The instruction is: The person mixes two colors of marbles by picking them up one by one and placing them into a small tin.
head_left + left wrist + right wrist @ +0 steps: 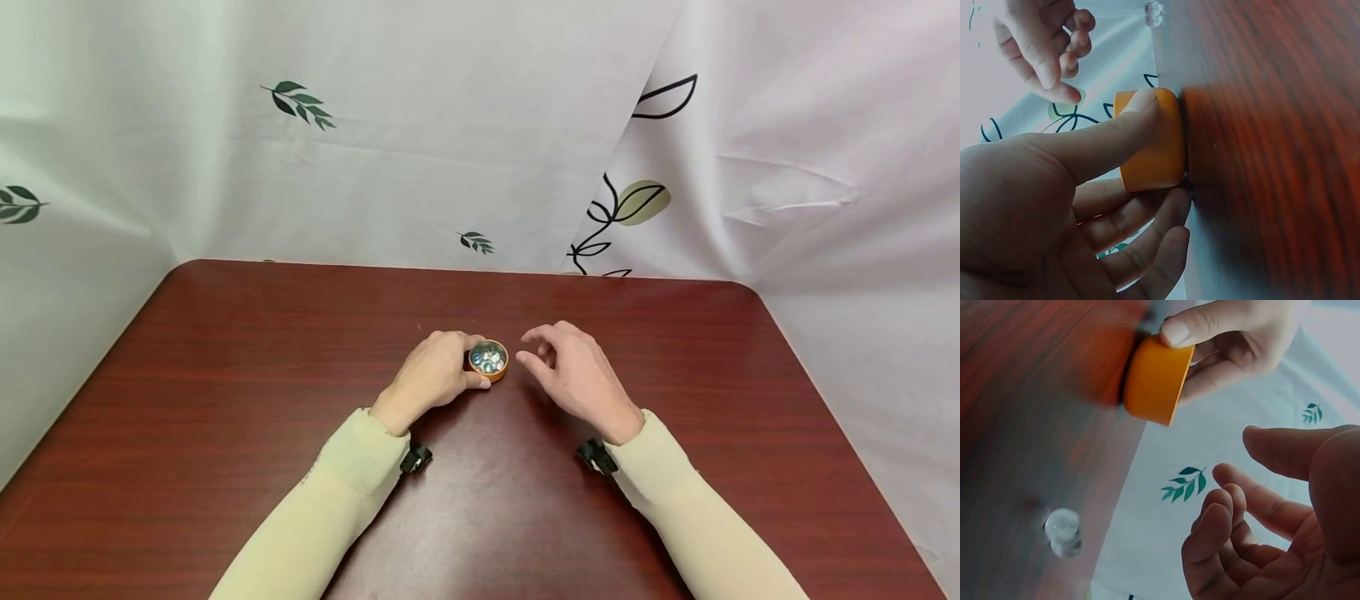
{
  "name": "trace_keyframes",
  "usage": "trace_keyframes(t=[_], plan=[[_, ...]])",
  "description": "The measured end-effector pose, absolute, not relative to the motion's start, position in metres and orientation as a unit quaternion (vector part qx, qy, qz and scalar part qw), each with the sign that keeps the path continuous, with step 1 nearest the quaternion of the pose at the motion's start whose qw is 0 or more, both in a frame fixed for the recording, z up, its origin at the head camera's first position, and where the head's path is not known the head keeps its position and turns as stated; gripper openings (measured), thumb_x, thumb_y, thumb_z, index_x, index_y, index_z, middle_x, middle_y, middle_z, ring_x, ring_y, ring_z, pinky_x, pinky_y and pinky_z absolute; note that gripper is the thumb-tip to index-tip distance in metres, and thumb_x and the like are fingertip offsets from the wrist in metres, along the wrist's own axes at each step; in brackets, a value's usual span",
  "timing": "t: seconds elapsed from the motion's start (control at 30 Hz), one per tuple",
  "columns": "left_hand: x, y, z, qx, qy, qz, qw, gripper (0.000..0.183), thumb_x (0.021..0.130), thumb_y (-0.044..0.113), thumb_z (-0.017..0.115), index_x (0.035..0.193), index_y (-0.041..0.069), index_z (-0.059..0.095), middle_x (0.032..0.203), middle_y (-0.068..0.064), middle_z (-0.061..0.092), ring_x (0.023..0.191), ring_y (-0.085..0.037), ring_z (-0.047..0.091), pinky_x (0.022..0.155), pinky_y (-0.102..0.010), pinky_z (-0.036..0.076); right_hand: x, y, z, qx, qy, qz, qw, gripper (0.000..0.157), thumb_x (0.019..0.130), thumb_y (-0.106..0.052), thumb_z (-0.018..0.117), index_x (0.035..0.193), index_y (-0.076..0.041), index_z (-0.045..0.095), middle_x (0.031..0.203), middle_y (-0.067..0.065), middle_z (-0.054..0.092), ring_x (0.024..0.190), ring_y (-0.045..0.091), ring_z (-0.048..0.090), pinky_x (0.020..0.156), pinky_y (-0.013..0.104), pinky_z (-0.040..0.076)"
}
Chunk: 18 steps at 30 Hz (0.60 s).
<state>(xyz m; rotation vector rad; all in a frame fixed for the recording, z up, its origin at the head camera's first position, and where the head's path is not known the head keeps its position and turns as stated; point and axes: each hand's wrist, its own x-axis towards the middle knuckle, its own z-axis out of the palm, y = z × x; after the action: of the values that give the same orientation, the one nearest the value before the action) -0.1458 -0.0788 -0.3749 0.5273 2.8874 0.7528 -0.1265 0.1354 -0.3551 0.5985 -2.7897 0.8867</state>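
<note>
A small round orange cup [497, 377] stands on the table, filled with shiny clear and bluish glass pieces [487, 357] that look like marbles. My left hand [435, 367] holds it from the left, thumb on the near side and fingers round the far side; the thumb presses its orange wall [1160, 150] in the left wrist view. To the right of the cup, apart from it, my right hand [573, 371] hovers with loosely bent fingers and nothing between them. In the right wrist view a clear glass ball [1062, 525] lies on the table beyond that hand.
The dark red wooden table [225, 433] ends at a back edge against a pale leaf-patterned curtain [420, 150], which also hangs at both sides. Small black devices are strapped at the left wrist [416, 458] and right wrist [597, 457].
</note>
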Motion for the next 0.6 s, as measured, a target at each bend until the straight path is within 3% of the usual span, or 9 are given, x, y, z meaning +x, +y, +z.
trace_keyframes(t=[0.6], plan=[[-0.146,-0.079,-0.375,0.166,0.952,0.250,0.059,0.061,0.080,0.032,0.087,0.134,0.013,0.067,0.125,-0.003,0.069,0.108,-0.019,0.066,0.086,-0.036,0.052,-0.122,0.164,-0.362,0.187,-0.941,0.278,0.049,0.025,0.091,-0.024,0.074,0.111,-0.009,0.073,0.087,-0.002,0.060,0.077,0.014,0.056,0.071,0.033,0.047]])
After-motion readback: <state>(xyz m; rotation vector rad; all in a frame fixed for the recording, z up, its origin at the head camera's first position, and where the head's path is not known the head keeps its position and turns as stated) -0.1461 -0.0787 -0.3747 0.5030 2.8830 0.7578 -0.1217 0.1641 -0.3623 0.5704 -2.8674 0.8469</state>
